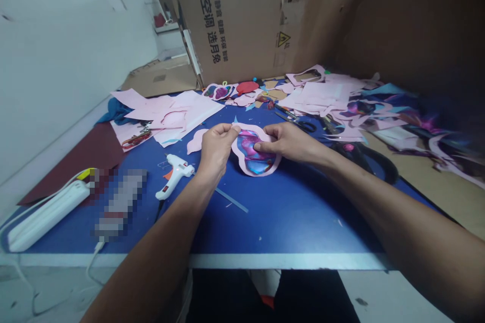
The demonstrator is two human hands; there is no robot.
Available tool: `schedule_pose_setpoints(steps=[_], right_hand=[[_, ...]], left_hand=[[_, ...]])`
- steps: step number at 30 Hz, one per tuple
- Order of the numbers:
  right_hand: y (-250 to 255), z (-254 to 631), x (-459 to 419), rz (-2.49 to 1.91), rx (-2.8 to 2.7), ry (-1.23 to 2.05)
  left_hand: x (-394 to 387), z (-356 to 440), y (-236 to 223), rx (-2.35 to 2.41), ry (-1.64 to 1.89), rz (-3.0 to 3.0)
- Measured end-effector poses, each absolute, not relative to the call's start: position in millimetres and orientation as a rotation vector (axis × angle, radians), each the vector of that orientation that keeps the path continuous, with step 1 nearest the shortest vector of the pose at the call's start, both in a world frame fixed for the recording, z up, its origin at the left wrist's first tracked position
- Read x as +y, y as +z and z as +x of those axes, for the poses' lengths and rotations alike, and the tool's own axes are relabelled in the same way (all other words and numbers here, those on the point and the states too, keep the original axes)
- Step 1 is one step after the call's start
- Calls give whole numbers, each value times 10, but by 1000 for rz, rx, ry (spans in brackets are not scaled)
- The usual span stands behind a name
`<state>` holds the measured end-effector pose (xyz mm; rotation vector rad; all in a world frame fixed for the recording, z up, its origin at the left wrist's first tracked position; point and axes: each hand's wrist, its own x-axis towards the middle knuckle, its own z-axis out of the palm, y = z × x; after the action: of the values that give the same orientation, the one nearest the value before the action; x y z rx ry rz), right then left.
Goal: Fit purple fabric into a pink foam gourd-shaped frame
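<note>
A pink cutout (275,167) with a wavy edge and a shiny purple-blue patch in its middle is held up over the blue table (295,222). My left hand (216,147) pinches its upper left edge between thumb and finger. On its right side, my right hand (282,140) grips the edge, thumb pressed on the shiny patch. Another pink cutout (195,142) lies partly hidden behind my left hand. Left of that hand rests a white glue gun (176,174). A clear glue stick (233,200) lies on the table below the hands.
White power strip (47,217) and a blurred-out device (120,202) lie at left with cables. Pink sheets (172,113) are at back left. Scissors (295,120) and heaped scraps (326,96) lie at back right. A large cardboard box (250,20) stands behind.
</note>
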<state>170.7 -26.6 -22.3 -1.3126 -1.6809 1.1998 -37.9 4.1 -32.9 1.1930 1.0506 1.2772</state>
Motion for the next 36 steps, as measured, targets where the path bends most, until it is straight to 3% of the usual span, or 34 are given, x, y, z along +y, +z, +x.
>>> schedule_pose_setpoints(steps=[36], right_hand=[[-244, 1729, -246, -1336, -1710, 1167]], left_hand=[[43, -377, -331, 1056, 1255, 1206]])
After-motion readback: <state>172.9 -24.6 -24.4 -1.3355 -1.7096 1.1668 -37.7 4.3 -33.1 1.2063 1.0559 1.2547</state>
